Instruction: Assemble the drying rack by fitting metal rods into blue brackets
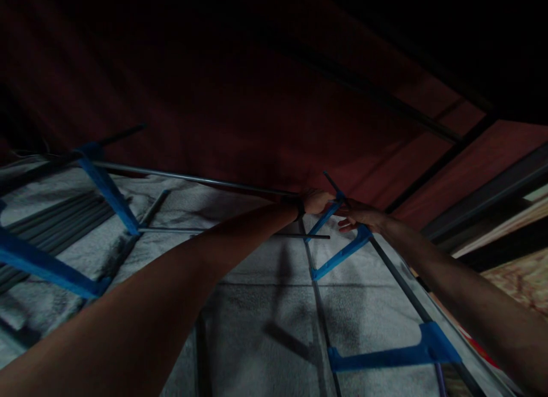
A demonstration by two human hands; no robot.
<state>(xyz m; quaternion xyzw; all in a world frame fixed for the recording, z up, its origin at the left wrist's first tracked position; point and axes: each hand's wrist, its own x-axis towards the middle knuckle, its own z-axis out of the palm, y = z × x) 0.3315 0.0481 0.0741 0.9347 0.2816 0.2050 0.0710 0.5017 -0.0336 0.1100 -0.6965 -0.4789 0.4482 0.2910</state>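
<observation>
In the head view, both my arms reach to the far right corner of a frame of thin rods and blue plastic brackets. My left hand (315, 201), with a dark band at the wrist, is closed around the end of the long far metal rod (205, 180), beside the farthest blue bracket (324, 219). Its fingertips are hidden. On the other side of that bracket is my right hand (363, 214), its fingers stretched out and apart. Just below it stands a second blue bracket (342, 259). A shorter rod (299, 235) passes beneath my left forearm.
A third blue bracket (381, 357) is at the lower right. More blue brackets (111, 191) join rods on the left. Several loose dark rods (60, 220) lie on the pale fuzzy cloth (257, 311). A dark red curtain (222, 105) hangs behind. Dark bars (445, 160) cross at right.
</observation>
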